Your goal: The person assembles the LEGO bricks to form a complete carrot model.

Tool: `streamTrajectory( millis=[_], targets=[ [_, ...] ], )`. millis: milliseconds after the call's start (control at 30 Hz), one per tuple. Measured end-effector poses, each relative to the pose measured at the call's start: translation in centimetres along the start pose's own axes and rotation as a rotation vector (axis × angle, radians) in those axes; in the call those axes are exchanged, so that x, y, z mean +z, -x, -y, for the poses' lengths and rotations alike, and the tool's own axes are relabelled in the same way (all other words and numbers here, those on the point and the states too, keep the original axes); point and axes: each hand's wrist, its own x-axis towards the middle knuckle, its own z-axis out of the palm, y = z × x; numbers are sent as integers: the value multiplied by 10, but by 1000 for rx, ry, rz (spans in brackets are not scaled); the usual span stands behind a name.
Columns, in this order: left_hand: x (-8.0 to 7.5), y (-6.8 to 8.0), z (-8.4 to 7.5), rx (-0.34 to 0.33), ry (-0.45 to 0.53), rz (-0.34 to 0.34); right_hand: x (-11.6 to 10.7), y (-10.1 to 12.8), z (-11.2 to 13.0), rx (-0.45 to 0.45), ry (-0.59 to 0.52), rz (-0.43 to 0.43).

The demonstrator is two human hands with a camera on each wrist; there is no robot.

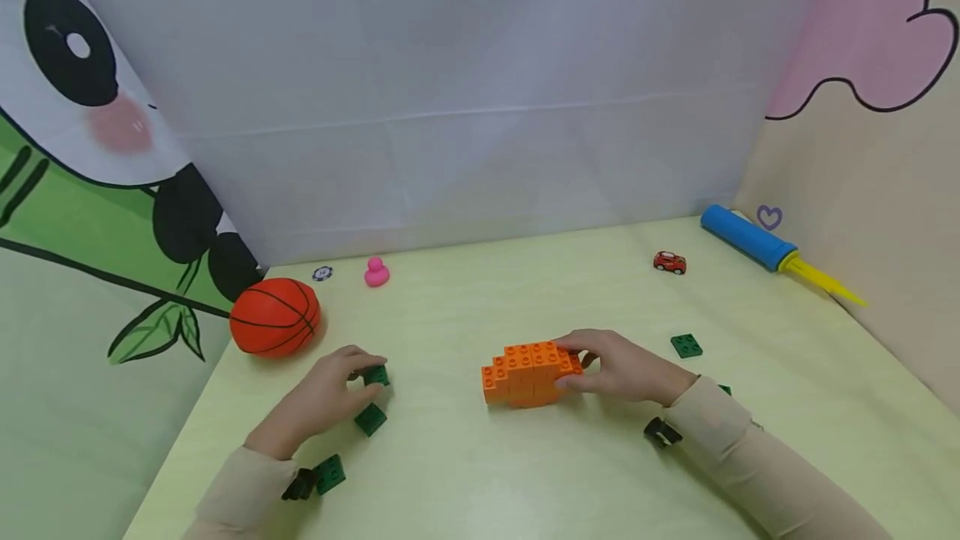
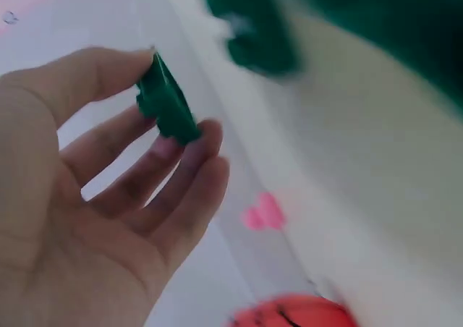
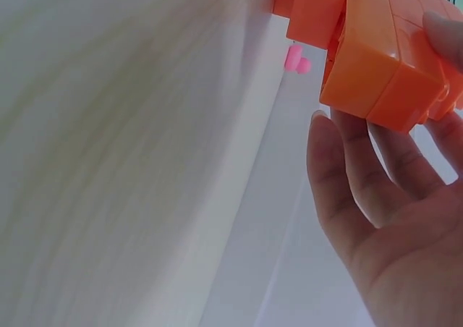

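Note:
A stepped stack of orange bricks (image 1: 528, 373) stands on the pale green table (image 1: 480, 473). My right hand (image 1: 618, 367) holds its right end, thumb on one side and fingers on the other; the right wrist view shows the orange bricks (image 3: 376, 45) against my fingers (image 3: 362, 175). My left hand (image 1: 330, 394) pinches a small green brick (image 1: 376, 375) between thumb and fingertips, seen close in the left wrist view as a green brick (image 2: 166, 103). Another green brick (image 1: 371, 419) lies just beside that hand.
More green bricks lie near my left sleeve (image 1: 328, 473) and right of the stack (image 1: 686, 346). An orange ball (image 1: 274, 317), a pink duck (image 1: 376, 272), a small red car (image 1: 670, 262) and a blue and yellow pump (image 1: 772, 250) sit toward the back.

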Motion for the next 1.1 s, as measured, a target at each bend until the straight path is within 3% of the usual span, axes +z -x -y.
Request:
streamTrajectory(
  millis=[100, 233, 367, 467, 700, 1100],
  targets=[
    [2, -5, -25, 126, 67, -89, 0, 0, 0, 4, -4, 1],
    [7, -12, -69, 280, 178, -172, 0, 0, -1, 1, -22, 2],
    [18, -21, -107, 416, 271, -203, 0, 0, -2, -4, -34, 1],
    [28, -27, -124, 481, 297, -195, 0, 0, -1, -5, -34, 1],
    [43, -36, -133, 493, 297, -166, 0, -1, 0, 1, -41, 4],
    [37, -40, -137, 481, 246, -134, 1, -1, 0, 8, -27, 0]
  ],
)
